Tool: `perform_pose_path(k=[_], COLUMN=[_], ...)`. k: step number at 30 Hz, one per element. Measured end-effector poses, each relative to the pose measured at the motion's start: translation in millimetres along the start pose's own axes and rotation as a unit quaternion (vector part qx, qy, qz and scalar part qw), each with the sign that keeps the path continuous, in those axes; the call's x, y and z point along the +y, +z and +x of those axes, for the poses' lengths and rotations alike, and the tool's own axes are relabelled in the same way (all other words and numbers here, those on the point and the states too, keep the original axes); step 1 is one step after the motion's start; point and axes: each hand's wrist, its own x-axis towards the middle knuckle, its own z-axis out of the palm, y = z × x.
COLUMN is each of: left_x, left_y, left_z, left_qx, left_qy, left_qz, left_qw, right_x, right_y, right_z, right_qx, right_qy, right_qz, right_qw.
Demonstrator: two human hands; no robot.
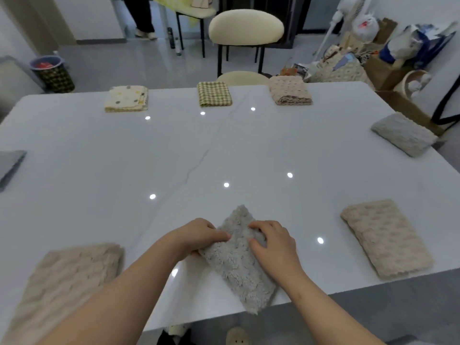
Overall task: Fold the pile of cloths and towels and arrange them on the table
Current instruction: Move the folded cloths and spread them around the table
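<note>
A folded grey fluffy towel (236,265) lies at the near edge of the white table (174,150), its near end hanging over the edge. My left hand (199,235) grips the towel's left edge, thumb on top and fingers tucked under. My right hand (271,241) rests on its upper right part with fingers curled into the pile. Folded cloths ring the table: a beige towel (72,275) near left, a beige towel (385,240) near right, a grey towel (404,133) far right, a beige towel (290,90), a green checked cloth (214,94) and a spotted yellow cloth (127,98) along the far edge.
A grey cloth (10,163) shows at the left edge. Beyond the table stand a cream chair (246,28), a patterned bin (53,73), a person's legs (143,18), and bags and boxes (373,53) at the right. Slippers (236,337) show under the near edge.
</note>
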Motion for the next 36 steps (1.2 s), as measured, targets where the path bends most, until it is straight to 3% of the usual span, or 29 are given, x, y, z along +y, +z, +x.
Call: perform_pose_path(k=[6,10,13,15,17,21,23,26,28,32,36], left_x=[-19.6,-34.7,-37.1,-34.9,-34.7,-33.9,-41.0,-62.3,-70.9,-62.1,-55.9], left_y=[24.9,35.6,44.5,54.6,65.4,65.4,56.4,39.8,31.1,32.4,39.3], left_z=[-15.9,-16.4,-20.1,-25.4,-27.8,-39.1,-42.5,-38.2,-34.2,-27.6,-27.0], left_qx=[0.09,0.17,0.155,0.127,0.089,0.026,0.065,0.298,0.382,0.302,0.281], left_qy=[0.021,0.01,0.023,0.014,0.003,-0.04,-0.07,-0.058,-0.021,0.019,0.023], left_qz=[-0.21,-0.427,-0.569,-0.601,-0.578,-0.426,-0.354,-0.265,-0.222,-0.158,-0.139], left_qw=[0.973,0.888,0.807,0.789,0.811,0.904,0.93,0.915,0.897,0.94,0.949], right_x=[6.6,6.1,2.0,-1.8,-5.6,-8.6,-10.7,-12.2,-10.0,-5.4,-0.4], right_y=[-10.2,-12.7,-11.1,-9.1,-5.4,0.7,3.6,8.8,11.0,10.3,4.8], right_z=[-7.4,-12.0,-15.5,-18.8,-22.3,-23.5,-24.0,-24.4,-23.0,-20.0,-20.2], right_qx=[0.01,0.051,0.045,0.006,-0.042,-0.053,-0.066,-0.086,-0.078,-0.073,-0.065], right_qy=[-0.024,-0.015,0.016,0.045,0.064,0.072,0.07,0.061,0.066,0.071,0.073], right_qz=[-0.037,-0.031,0.028,0.1,0.138,0.159,0.184,0.195,0.199,0.203,0.22], right_qw=[0.999,0.998,0.998,0.994,0.987,0.983,0.978,0.975,0.975,0.974,0.971])
